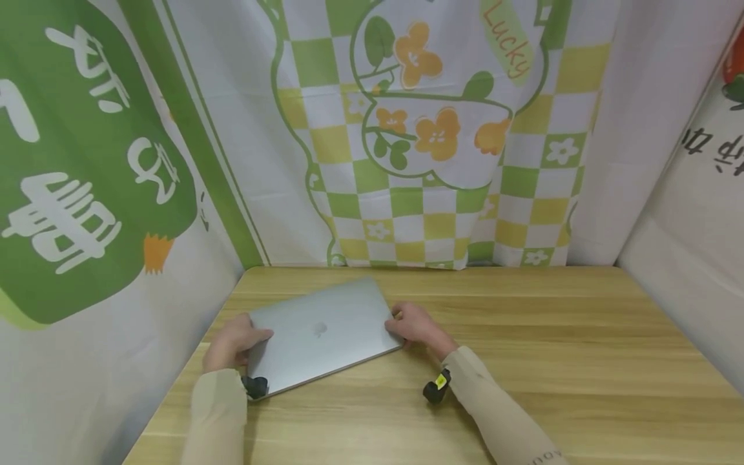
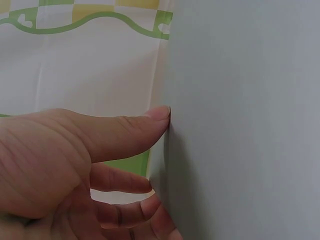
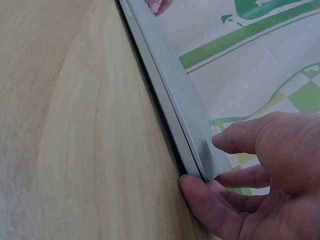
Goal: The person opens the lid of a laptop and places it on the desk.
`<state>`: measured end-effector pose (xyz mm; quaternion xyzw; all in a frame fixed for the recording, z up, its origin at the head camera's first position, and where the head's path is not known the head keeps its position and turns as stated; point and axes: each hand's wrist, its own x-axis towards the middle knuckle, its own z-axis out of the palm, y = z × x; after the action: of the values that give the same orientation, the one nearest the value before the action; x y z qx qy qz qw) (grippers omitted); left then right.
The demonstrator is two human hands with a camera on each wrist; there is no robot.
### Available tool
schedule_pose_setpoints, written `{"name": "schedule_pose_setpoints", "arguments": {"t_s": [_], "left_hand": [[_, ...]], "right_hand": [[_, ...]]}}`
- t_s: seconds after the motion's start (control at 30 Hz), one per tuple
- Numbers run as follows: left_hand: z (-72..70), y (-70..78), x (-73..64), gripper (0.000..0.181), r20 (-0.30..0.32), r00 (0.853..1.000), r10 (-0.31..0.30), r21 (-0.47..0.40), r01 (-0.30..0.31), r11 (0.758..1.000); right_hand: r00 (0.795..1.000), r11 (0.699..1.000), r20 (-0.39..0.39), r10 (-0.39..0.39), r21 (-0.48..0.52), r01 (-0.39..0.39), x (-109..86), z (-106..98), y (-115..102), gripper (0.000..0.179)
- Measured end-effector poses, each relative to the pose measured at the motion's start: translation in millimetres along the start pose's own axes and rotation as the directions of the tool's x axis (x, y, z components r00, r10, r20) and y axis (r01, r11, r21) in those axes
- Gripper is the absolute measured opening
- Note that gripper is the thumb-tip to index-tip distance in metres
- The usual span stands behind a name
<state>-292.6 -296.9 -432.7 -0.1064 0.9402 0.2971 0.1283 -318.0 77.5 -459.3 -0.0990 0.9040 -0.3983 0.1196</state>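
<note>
The left hand [image 1: 232,337] in the head view grips 1 closed laptop [image 1: 343,323] by its left edge; the right hand [image 1: 415,323] holds the opposite edge, probably so 2 grips balance it, on or just above 1 table [image 1: 558,349]. In the left wrist view, the thumb presses the rim, fingers curled beneath. In the right wrist view, fingers curl at the corner, thumb above the lid, seemingly steadying it.
</note>
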Motion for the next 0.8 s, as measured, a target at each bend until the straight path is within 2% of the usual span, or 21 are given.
{"name": "schedule_pose_setpoints", "arguments": {"t_s": [0.43, 0.8], "left_hand": [[5.8, 6.4, 2.2, 0.048, 0.01, 1.0, 0.016, 0.012, -0.016, 1.0], [11.2, 13.0, 5.0, 0.045, 0.0, 0.999, 0.041, 0.052, -0.041, 0.998]], "right_hand": [[0.999, 0.998, 0.007, 0.042, -0.052, -0.041, 3.0, -2.3, 5.5, 0.038], [0.998, 0.997, 0.018, 0.054, -0.053, -0.053, -0.3, -6.7, 11.6, 0.039]]}}
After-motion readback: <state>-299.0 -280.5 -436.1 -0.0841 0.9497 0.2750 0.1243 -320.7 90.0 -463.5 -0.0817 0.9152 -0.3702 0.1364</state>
